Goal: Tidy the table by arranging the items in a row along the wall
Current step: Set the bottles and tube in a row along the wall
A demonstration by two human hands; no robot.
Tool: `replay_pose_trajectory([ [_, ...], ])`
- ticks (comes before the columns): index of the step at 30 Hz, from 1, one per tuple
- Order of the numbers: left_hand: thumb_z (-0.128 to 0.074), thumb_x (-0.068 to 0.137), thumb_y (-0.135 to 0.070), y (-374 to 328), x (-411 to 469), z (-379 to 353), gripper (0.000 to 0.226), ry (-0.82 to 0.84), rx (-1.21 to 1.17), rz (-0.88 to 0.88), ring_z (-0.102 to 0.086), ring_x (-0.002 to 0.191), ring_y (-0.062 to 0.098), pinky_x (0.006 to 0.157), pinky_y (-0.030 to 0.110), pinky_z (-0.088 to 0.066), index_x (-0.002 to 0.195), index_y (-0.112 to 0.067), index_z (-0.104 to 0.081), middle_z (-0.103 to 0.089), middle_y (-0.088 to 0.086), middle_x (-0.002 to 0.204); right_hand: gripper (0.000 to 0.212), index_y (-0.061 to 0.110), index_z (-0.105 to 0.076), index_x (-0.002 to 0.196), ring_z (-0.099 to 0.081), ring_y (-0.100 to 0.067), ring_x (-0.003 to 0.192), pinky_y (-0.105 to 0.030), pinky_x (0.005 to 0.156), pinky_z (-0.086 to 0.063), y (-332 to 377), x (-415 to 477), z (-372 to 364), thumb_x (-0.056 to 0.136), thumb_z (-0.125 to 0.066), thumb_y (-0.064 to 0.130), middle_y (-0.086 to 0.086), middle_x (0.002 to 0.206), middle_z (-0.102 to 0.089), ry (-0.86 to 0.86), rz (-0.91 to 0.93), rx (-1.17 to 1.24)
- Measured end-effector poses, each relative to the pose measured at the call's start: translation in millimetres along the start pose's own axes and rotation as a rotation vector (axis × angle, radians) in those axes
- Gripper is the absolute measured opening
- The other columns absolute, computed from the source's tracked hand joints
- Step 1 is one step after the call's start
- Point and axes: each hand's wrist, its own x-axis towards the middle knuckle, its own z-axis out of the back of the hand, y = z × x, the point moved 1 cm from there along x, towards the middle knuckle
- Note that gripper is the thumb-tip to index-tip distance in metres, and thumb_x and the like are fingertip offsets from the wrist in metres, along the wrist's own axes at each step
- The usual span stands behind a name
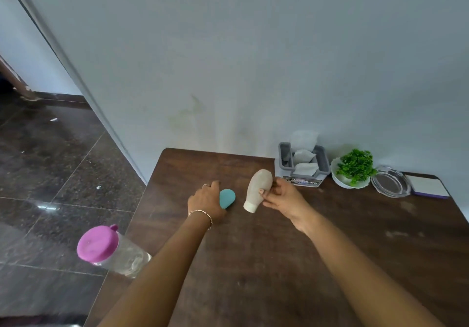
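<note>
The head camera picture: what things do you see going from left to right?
Bottle with pink lid → left hand → teal sponge → beige tube in the right hand → tissue holder → green plant → glass dish → notepad.

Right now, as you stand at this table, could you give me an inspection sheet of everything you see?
Surface: dark wooden table, scuffed, pushed against a pale wall.
Job's things: cream tube held in the air; teal egg-shaped sponge on the table; clear bottle with a pink lid at the left edge.
Already along the wall: grey tissue holder, white bowl of green plant, glass ashtray, purple-edged pad.
Clutter: nothing seen.
Hands: left hand touching the sponge, grip unclear; right hand gripping the tube.
Cables: nothing seen.
Surroundings: dark tiled floor with small white scraps.
</note>
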Motion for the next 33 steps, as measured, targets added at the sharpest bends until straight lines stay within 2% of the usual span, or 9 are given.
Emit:
replay_pose_trajectory([
  [4,-0.072,0.067,-0.038,0,12,4,0.072,0.006,-0.005,0.004,-0.058,0.107,0.026,0.083,0.038,-0.049,0.129,-0.021,-0.039,-0.058,0.005,0.120,0.049,0.016,-0.042,0.129,-0.059,-0.018,0.106,-0.026,0.077,-0.058,23,20,1,0.087,-0.065,0.006,-0.009,0.120,-0.057,0.009,0.065,-0.131],
  [7,-0.070,0.066,-0.041,-3,27,11,0.074,-0.068,-0.113,0.014,-0.060,0.105,0.026,0.083,0.038,-0.050,0.130,-0.023,-0.038,-0.055,0.005,0.122,0.061,0.032,-0.035,0.134,-0.060,-0.017,0.104,-0.038,0.087,-0.056,38,39,4,0.087,-0.065,0.008,-0.007,0.116,-0.058,0.000,0.165,-0.248],
  [9,-0.070,0.066,-0.041,-8,39,20,0.074,-0.148,-0.237,-0.003,-0.059,0.106,0.026,0.083,0.039,-0.051,0.131,-0.025,-0.038,-0.052,0.005,0.125,0.063,0.039,-0.032,0.135,-0.062,-0.020,0.098,-0.039,0.088,-0.054,48,52,6,0.088,-0.063,0.012,-0.006,0.111,-0.058,-0.029,0.263,-0.443],
  [13,-0.072,0.070,-0.037,-27,67,36,0.074,-0.280,-0.429,-0.060,-0.055,0.111,0.028,0.085,0.040,-0.049,0.134,-0.019,-0.038,-0.046,0.008,0.129,0.050,0.034,-0.035,0.128,-0.062,-0.024,0.090,-0.045,0.082,-0.054,65,81,11,0.089,-0.061,0.017,-0.006,0.115,-0.058,-0.099,0.457,-0.827],
  [17,-0.074,0.070,-0.031,-43,90,37,0.068,-0.362,-0.542,-0.113,-0.054,0.108,0.027,0.083,0.035,-0.047,0.127,-0.012,-0.042,-0.049,0.009,0.123,0.041,0.028,-0.037,0.124,-0.061,-0.027,0.093,-0.032,0.076,-0.047,64,101,16,0.090,-0.058,0.018,-0.008,0.108,-0.062,-0.124,0.546,-1.045],
  [20,-0.076,0.068,-0.027,-51,103,31,0.066,-0.387,-0.602,-0.106,-0.051,0.108,0.028,0.080,0.031,-0.043,0.122,-0.009,-0.042,-0.051,0.011,0.119,0.042,0.027,-0.038,0.126,-0.055,-0.031,0.104,-0.040,0.082,-0.048,60,110,19,0.090,-0.058,0.021,-0.011,0.105,-0.064,-0.144,0.585,-1.220],
  [23,-0.076,0.069,-0.027,-56,112,24,0.066,-0.388,-0.636,-0.091,-0.051,0.109,0.031,0.085,0.036,-0.046,0.122,-0.007,-0.041,-0.052,0.013,0.119,0.043,0.024,-0.041,0.127,-0.053,-0.029,0.111,-0.043,0.092,-0.041,55,118,21,0.088,-0.059,0.023,-0.006,0.105,-0.067,-0.168,0.620,-1.393],
  [27,-0.075,0.071,-0.028,-60,117,16,0.066,-0.383,-0.642,-0.078,-0.050,0.111,0.031,0.087,0.036,-0.044,0.123,-0.006,-0.040,-0.051,0.013,0.121,0.042,0.023,-0.044,0.127,-0.052,-0.027,0.114,-0.041,0.095,-0.029,51,123,24,0.088,-0.058,0.024,-0.005,0.103,-0.068,-0.186,0.627,-1.453],
  [33,-0.075,0.072,-0.032,-62,120,10,0.067,-0.372,-0.633,-0.069,-0.049,0.112,0.031,0.086,0.036,-0.044,0.123,-0.006,-0.040,-0.052,0.014,0.122,0.041,0.022,-0.044,0.127,-0.051,-0.026,0.114,-0.039,0.092,-0.023,48,124,26,0.088,-0.057,0.024,-0.005,0.104,-0.068,-0.187,0.605,-1.489],
])
